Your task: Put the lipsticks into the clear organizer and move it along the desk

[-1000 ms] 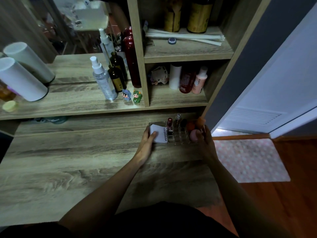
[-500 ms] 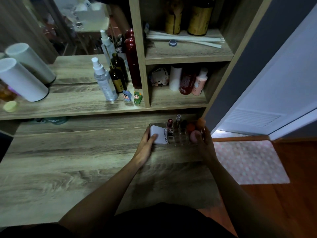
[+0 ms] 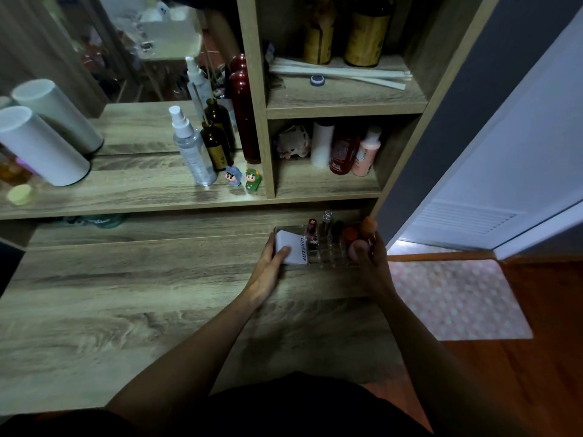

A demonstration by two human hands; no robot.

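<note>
Both hands, left and right, clasp the organizer by its short ends, its long side running across the counter.

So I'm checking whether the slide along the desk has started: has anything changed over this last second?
Nothing visibly changed. The left hand still grips the left end of the clear organizer, by the white box; the right hand still holds the right end. It sits in the same spot at the back of the desk.
</note>
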